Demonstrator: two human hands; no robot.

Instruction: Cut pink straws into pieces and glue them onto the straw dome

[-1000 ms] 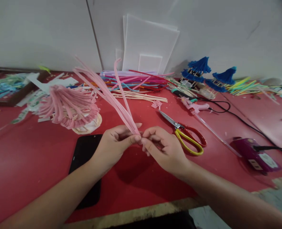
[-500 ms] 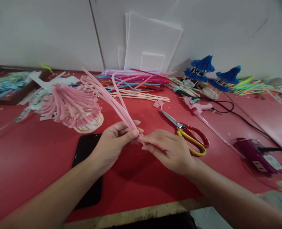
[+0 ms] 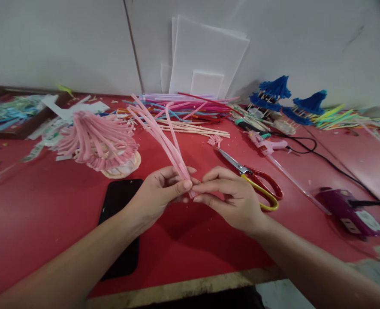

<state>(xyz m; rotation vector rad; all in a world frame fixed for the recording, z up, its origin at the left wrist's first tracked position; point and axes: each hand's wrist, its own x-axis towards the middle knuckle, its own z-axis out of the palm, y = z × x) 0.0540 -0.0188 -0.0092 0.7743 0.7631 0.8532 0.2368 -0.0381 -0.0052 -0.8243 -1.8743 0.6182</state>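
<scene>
Several long pink pipe cleaners are bunched together, their far ends fanning up and to the left. My left hand is closed around the bunch near its lower end, thumb on top. At that lower end my right hand pinches the tips between thumb and fingers. Left of the hands stands a pink pipe-cleaner roof on a round pale base. Scissors with red and yellow handles lie just beyond my right hand. A black phone lies partly under my left forearm.
Coloured pipe cleaners are heaped at the back, near small pink cut pieces. On the right are a pink glue gun, its cord and a purple power strip. Blue roofed models stand behind; a brown tray sits far left.
The pipe cleaners' upper ends have swung right and the bunch stands steeper. My right hand's fingers have lifted and spread slightly at the lower tips. The view has shifted a little.
</scene>
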